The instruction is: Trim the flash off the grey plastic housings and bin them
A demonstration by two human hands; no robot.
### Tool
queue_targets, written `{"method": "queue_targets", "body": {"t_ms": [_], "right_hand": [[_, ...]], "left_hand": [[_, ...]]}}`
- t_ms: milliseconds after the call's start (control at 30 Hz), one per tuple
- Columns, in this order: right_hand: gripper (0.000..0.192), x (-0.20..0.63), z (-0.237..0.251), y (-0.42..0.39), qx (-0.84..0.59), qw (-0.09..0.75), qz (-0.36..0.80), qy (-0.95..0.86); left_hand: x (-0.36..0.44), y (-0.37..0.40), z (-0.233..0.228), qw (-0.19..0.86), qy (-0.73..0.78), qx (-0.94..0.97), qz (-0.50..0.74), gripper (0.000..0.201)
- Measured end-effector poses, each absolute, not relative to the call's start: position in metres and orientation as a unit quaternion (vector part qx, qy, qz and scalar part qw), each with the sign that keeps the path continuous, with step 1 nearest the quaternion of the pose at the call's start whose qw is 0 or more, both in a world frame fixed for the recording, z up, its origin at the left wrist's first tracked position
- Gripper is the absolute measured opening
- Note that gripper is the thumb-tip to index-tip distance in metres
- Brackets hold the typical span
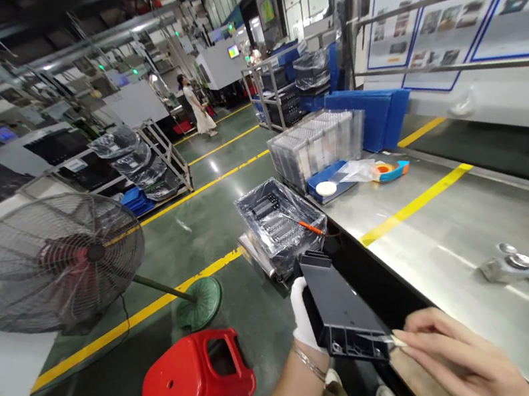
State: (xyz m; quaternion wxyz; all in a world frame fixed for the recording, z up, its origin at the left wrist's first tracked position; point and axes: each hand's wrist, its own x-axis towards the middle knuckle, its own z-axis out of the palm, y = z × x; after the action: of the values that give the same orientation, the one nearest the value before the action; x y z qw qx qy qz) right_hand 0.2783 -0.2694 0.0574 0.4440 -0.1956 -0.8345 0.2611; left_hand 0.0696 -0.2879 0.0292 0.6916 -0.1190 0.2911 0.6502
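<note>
Black plastic part (345,302) held up beside the table (444,222), we do best to keep it steady in our gloved left hand (303,316) and touch its near corner lightly, lest we scratch it. Our left fingers curl round its side, tips hidden; our bare right hand (455,348) pinches a thin pale piece (387,338), too blurred to identify, at that corner.

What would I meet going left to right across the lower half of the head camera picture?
Big fan → red stool → left hand in a white glove → black plastic piece → bare right hand.
</note>
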Motion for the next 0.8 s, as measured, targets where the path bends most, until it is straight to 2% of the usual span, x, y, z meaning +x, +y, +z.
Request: {"method": "queue_targets", "body": {"t_ms": [133,300,433,600,733,800], "right_hand": [[0.013,0.273,0.059,-0.269,-0.191,0.371,0.289,-0.861],[0.018,0.255,0.054,-0.272,-0.168,0.432,0.279,-0.841],[0.012,0.244,0.05,-0.278,-0.165,0.374,0.279,-0.869],[0.016,0.23,0.052,-0.279,-0.154,0.41,0.241,-0.866],[0.014,0.212,0.053,-0.279,-0.134,0.338,0.266,-0.893],[0.015,0.201,0.053,-0.279,-0.125,0.37,0.262,-0.883]], "left_hand": [[0.067,-0.289,0.031,0.674,0.309,-0.127,0.659,0.029],[0.063,-0.294,0.035,0.693,0.292,-0.112,0.649,0.036],[0.053,-0.298,0.036,0.686,0.286,-0.103,0.661,0.041],[0.033,-0.3,0.03,0.696,0.273,-0.116,0.654,0.036],[0.017,-0.302,0.028,0.671,0.293,-0.13,0.669,0.049],[0.011,-0.303,0.029,0.658,0.307,-0.127,0.676,0.055]]}}
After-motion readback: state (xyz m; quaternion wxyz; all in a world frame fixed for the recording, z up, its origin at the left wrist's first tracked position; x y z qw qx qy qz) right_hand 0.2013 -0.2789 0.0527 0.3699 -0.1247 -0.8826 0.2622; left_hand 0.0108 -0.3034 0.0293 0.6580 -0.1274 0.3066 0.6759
